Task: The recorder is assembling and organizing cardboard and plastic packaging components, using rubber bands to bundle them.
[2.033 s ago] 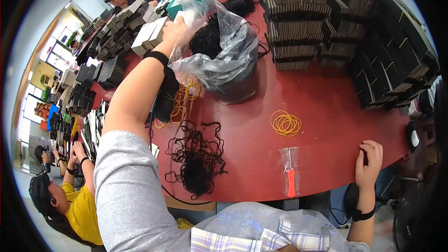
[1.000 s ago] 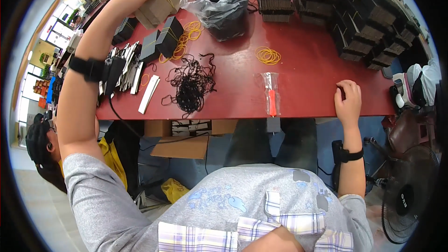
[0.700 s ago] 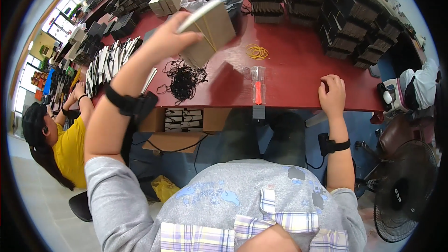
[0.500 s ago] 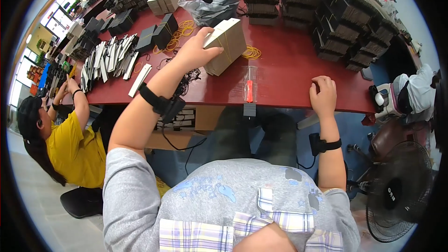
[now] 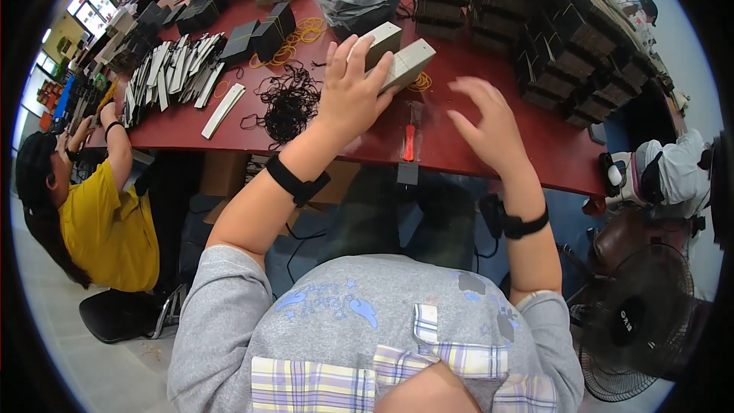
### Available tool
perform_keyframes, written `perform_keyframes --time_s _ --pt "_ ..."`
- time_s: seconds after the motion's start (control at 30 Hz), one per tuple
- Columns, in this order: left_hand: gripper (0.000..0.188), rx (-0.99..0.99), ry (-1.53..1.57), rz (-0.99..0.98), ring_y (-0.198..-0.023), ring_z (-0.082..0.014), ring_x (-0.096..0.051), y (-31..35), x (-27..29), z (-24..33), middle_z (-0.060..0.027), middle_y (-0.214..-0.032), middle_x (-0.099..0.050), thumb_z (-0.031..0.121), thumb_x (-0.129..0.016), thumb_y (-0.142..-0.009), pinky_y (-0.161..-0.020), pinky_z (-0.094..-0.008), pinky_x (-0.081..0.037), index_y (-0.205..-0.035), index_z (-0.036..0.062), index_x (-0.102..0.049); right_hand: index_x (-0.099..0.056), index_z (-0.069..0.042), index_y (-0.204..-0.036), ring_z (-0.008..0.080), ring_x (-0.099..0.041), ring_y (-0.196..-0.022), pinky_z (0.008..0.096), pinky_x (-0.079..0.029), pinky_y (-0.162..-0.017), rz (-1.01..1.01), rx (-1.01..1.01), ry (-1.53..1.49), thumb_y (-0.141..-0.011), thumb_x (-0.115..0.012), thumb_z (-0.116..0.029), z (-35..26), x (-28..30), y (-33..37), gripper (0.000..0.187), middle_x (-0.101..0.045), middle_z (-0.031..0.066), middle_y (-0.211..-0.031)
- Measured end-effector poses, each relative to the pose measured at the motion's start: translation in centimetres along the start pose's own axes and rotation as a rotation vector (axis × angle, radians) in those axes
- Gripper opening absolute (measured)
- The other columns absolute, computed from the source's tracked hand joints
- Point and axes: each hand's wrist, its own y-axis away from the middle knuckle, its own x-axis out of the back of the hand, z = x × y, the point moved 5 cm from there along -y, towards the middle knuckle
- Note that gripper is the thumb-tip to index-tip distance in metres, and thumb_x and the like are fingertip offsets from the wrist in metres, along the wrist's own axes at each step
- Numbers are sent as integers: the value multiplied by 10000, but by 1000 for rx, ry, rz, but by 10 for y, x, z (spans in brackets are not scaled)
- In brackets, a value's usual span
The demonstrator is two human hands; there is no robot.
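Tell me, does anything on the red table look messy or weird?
Yes: the black cord lies in a messy tangle with stray loops, and to its left the white strips point every which way, with one strip lying apart. They stand out against the neater dark stacks at the right. Nothing looks clearly broken.

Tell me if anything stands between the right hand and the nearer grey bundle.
Nothing visible blocks the right hand; only yellow rubber bands lie low on the red table by the nearer grey bundle. The left hand is at its left.

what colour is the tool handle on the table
Orange-red; the tool handle shows in the head view.
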Motion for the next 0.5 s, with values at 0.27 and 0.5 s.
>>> perform_keyframes --time_s 0.27,0.5 --pt "614 -3 435 -137 -1062 -342 -555 11 12 25 -154 -1145 -567 281 -787 -744 -911 -420 -474 -1254 36 -549 -679 -99 -1047 287 -603 -1099 381 -535 -860 -146 196 264 -690 -648 -15 -4 -48 -57 368 -675 52 -1069" --pt "1030 403 852 -413 -1296 -358 -440 8 30 14 -236 -1390 -433 450 -832 -684 -1107 -424 -329 -1457 -8 -328 -698 -100 -897 253 -627 -1066 345 -565 -805 158 576 371 -710 -626 -70 -67 -1 -35 203 -678 19 -1018"
